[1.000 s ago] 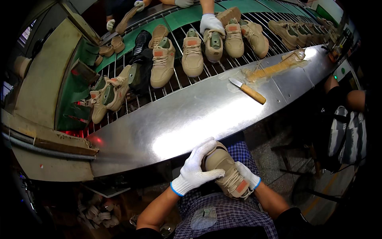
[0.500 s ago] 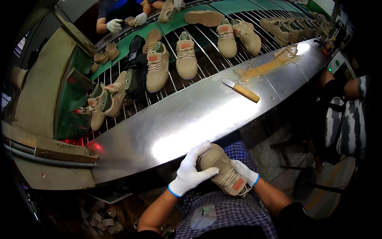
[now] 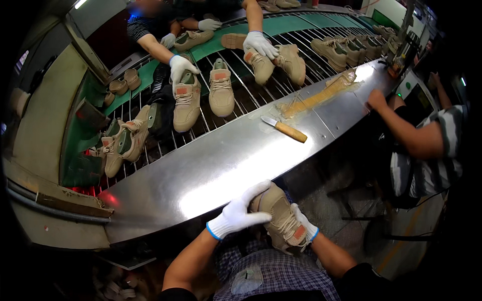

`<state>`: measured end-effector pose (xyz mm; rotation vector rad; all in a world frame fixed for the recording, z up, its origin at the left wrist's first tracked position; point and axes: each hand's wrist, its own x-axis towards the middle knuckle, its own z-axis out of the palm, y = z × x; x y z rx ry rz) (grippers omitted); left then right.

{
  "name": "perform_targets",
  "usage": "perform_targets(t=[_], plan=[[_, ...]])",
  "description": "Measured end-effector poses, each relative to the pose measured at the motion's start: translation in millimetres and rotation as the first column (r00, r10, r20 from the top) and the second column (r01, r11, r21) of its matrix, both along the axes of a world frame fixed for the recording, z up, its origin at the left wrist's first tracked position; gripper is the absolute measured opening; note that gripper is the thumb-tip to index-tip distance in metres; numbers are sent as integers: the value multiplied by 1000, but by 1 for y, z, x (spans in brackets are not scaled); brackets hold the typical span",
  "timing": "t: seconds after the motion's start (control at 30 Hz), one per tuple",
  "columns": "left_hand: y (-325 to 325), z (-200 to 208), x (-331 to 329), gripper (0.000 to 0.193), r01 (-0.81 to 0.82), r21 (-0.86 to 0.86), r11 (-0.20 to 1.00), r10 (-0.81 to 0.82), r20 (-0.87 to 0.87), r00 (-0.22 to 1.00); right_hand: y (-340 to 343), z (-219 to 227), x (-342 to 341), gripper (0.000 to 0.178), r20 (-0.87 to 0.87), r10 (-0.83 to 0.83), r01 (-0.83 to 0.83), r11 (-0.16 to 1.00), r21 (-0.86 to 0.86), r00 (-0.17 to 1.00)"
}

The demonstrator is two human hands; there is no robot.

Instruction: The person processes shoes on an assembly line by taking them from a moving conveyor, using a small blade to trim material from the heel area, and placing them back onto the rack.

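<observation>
A tan lace-up sneaker (image 3: 283, 216) is held between my white-gloved hands, above my checked apron and just off the steel ledge's near edge. My left hand (image 3: 236, 213) wraps around its toe end, with the thumb across the upper. From the other side, my right hand (image 3: 304, 223) grips near the laces and the orange tongue patch; its fingers are mostly hidden behind the shoe. A knife (image 3: 291, 132) with a wooden handle lies on the steel ledge (image 3: 170, 183) beyond my hands.
Tan sneakers (image 3: 221, 93) stand on the wire conveyor (image 3: 241, 95). Across it, one co-worker's gloved hand (image 3: 182, 67) grasps a sneaker, and another gloved hand (image 3: 260, 44) rests on a second pair. Yellowish tape (image 3: 319, 98) covers part of the ledge. A person in striped clothing (image 3: 437, 150) sits at right.
Co-workers' gloved hands have reached across onto shoes on the conveyor. The person at right has extended an arm to the ledge. My hands keep nearly the same hold; the view has shifted slightly.
</observation>
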<state>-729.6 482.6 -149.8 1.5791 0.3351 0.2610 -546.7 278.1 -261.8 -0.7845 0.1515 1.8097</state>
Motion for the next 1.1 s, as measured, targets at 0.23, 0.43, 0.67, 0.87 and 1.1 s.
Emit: perform_targets(t=[0.23,0.43,0.67,0.87,1.1], plan=[[-37,-22,0,91,-65,258,964,94,-102,990,-13,-16,12,107,-205,21,21,980,198,979],[-24,-24,22,81,-91,-157,983,105,80,991,-11,6,-4,107,-271,-126,184,962,200,954],[-28,21,20,84,45,-134,990,-52,-56,997,-28,12,-22,92,7,-319,317,946,72,948],[-39,20,27,82,16,-61,998,-21,-69,997,-32,25,-27,91,46,-327,326,945,28,944],[-22,13,28,84,93,-320,943,-79,55,995,-45,5,-27,97,81,-335,334,942,31,939]])
